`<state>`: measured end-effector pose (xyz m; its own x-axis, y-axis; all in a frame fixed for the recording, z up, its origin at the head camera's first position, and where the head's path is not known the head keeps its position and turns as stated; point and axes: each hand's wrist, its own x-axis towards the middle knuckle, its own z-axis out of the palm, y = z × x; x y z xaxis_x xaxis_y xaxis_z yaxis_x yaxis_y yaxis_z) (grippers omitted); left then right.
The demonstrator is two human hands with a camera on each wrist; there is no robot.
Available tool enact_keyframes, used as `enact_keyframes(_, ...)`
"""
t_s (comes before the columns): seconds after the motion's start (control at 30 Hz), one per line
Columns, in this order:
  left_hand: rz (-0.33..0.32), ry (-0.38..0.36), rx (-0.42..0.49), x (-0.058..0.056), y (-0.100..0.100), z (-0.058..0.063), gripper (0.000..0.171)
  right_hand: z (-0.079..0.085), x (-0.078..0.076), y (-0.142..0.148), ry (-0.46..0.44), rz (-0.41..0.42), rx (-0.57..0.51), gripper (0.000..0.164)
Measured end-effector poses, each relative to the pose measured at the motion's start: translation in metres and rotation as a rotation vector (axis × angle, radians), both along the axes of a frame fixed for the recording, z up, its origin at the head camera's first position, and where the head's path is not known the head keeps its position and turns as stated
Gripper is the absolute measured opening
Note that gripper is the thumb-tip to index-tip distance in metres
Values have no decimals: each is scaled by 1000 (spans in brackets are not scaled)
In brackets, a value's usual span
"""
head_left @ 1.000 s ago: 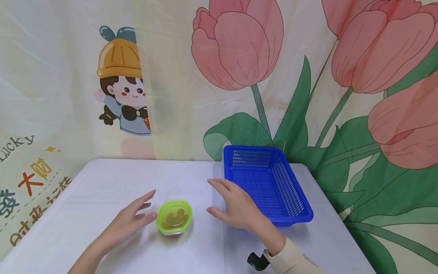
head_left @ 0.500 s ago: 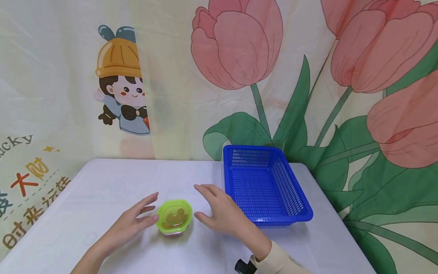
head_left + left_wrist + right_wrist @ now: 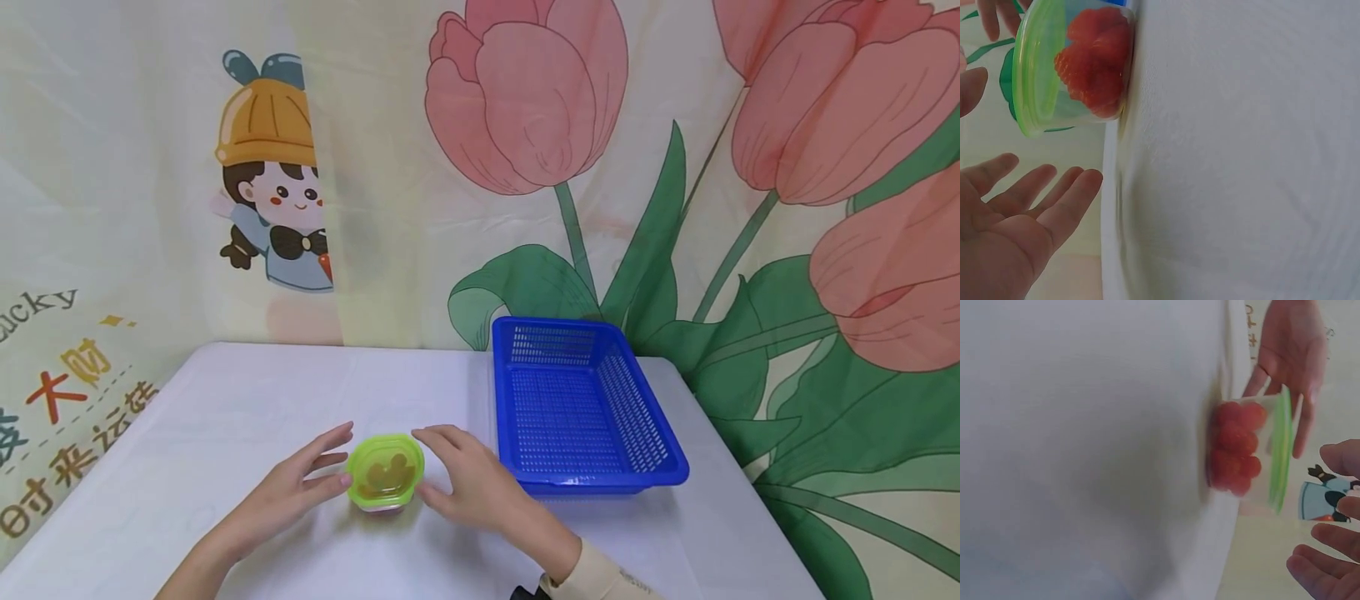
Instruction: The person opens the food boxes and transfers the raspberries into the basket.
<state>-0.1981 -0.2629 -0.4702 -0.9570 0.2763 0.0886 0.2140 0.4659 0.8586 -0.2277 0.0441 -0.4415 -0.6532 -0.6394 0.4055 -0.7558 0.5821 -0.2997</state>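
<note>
A small clear food container (image 3: 386, 473) with a light-green lid stands on the white table between my two hands. Through its side in the left wrist view, several red, bumpy, berry-like pieces (image 3: 1099, 62) show inside. My left hand (image 3: 288, 492) is at the container's left, fingers spread and thumb tip right at the lid's edge. On the other side my right hand (image 3: 480, 483) reaches in, its fingers and thumb extended close to the lid's right edge. The right wrist view shows the container (image 3: 1235, 450) with my right fingers (image 3: 1329, 540) apart from it. Neither hand grips anything.
A blue plastic basket (image 3: 562, 417) with perforated walls stands right of the container, behind my right forearm. The table (image 3: 270, 383) has a white cover and ends at a curtain (image 3: 390, 208) printed with tulips and a cartoon figure.
My right hand has moved left and slightly down, from beside the basket to the container's right edge. My left hand has shifted only slightly. The container and basket stay put.
</note>
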Motion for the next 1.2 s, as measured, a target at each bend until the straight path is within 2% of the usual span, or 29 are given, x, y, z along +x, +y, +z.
enact_keyframes(0.33, -23, -58, 25, 1, 1, -1, 72, -18, 2, -1, 24, 55, 36, 62)
enact_keyframes(0.43, -32, -64, 30, 0, 0, -2, 72, -20, 0, 0, 59, 80, 33, 60)
enact_keyframes(0.67, -56, -87, 58, -1, -1, -4, 72, -27, -7, 0, 126, 157, 2, 55)
enact_keyframes(0.87, -79, -113, 85, -2, 2, -5, 74, -34, -12, -2, 118, 221, -48, 48)
enact_keyframes(1.03, -84, -122, 90, -3, 3, -7, 75, -38, -14, -3, 119, 245, -90, 46)
enact_keyframes(1.2, -92, -143, 93, -3, 4, -9, 76, -41, -16, -4, 137, 252, -90, 41)
